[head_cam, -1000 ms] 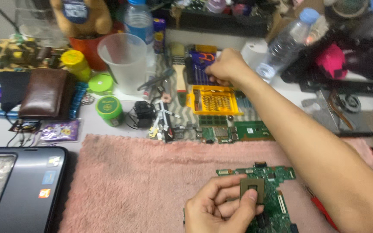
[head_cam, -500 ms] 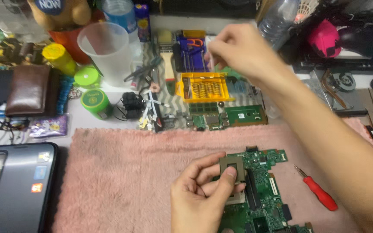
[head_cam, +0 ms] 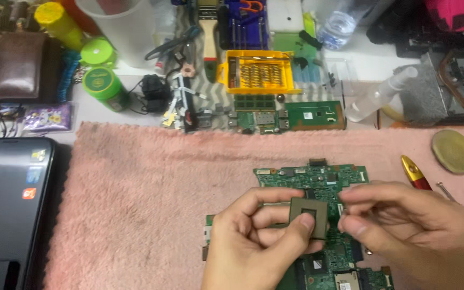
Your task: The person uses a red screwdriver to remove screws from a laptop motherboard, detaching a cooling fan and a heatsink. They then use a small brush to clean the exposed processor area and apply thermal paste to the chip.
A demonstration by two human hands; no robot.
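Note:
My left hand (head_cam: 259, 241) pinches a small square processor chip (head_cam: 308, 216) between thumb and fingers, just above a green circuit board (head_cam: 318, 180) lying on a pink towel (head_cam: 146, 193). My right hand (head_cam: 409, 228) is right beside it, fingertips pinched together at the chip's right edge. Whether it holds a small item I cannot tell. The lower part of the board is hidden under both hands.
A red-and-yellow screwdriver (head_cam: 415, 173), a thin metal tool (head_cam: 457, 204) and a round brass disc (head_cam: 453, 151) lie on the towel at the right. Behind it are a yellow bit case (head_cam: 259, 72), small boards (head_cam: 312, 115), a spray bottle (head_cam: 377, 99), green jars (head_cam: 103, 86). A laptop (head_cam: 6, 209) sits left.
My right hand has come back from the far clutter to the chip, beside my left hand. The view has dropped and moved closer to the board.

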